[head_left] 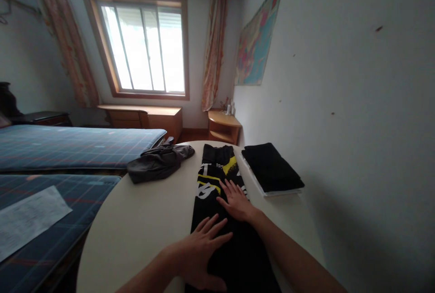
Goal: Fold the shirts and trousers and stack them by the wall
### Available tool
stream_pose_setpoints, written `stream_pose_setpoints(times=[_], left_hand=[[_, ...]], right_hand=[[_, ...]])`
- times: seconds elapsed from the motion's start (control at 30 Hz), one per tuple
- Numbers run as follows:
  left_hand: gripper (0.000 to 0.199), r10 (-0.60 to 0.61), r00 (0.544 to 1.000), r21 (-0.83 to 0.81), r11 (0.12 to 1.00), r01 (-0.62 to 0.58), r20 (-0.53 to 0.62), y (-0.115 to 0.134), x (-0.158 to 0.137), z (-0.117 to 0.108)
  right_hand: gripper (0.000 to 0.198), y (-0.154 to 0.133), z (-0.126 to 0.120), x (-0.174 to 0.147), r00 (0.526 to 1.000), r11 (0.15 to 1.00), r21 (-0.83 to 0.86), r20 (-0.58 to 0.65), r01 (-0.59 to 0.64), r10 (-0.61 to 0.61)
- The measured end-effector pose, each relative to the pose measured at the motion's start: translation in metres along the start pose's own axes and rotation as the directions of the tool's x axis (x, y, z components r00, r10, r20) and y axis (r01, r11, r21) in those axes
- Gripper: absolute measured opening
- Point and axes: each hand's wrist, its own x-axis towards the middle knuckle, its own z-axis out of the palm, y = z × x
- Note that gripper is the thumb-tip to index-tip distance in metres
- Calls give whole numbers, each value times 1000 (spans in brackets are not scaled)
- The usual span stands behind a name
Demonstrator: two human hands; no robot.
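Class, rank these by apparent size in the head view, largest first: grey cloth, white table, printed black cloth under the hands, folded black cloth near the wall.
1. White table
2. Printed black cloth
3. Grey cloth and folded black cloth: they look too alike to rank.

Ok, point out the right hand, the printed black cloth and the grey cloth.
Right hand [239, 204], head view: on the back of the hand.
Printed black cloth [243, 251], head view: on its plain black part.
Grey cloth [157, 166], head view: on its crumpled middle.
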Motion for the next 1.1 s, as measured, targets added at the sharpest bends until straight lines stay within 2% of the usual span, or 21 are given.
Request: stream_pose_setpoints(times=[0.1, 0.2, 0.23, 0.3, 0.37, 0.47, 0.6, 0.73, 0.87, 1.1], left_hand=[[71, 93, 996, -135, 986, -93, -7, 7, -7, -10], [32, 42, 990, -220, 973, -70, -133, 9, -7, -18], [26, -6, 976, -198, 979, -38, -217, 6, -4, -18], [24, -82, 915, -106, 993, 44, -395, -7, 3, -15], [34, -127, 853, -20, 991, 135, -506, -25, 12, -10], [51, -191, 815, 72, 959, 273, -548, -51, 21, -2], [67, -287, 821, 125, 911, 393, -494, -66, 23, 3], [64, -318, 841, 172, 889, 425, -438, -66, 22, 5], [60, -319, 854, 197, 884, 424, -411, -65, 21, 6], [57, -317, 852, 183, 889, 420, -416, -66, 21, 8]], right_hand=[[74, -6, 1, -25, 1000, 1000, 2, 23, 0, 0], [78, -16, -2, -51, 997, 1000, 15, 73, -2, 0], [81, -19, -5, -59, 995, 1000, 11, 98, -5, 4], [86, -25, -11, -69, 989, 1000, -12, 149, -14, 16], [83, -30, -20, -69, 986, 999, -47, 165, -13, 20], [56, -35, -34, -44, 996, 995, -79, 62, -53, 58], [34, -37, -43, 14, 980, 982, -56, -91, -183, 177], [35, -35, -39, 69, 953, 959, 4, -110, -284, 282], [37, -32, -27, 108, 927, 931, 44, -84, -363, 365], [35, -33, -19, 152, 915, 920, 152, -132, -361, 380]])
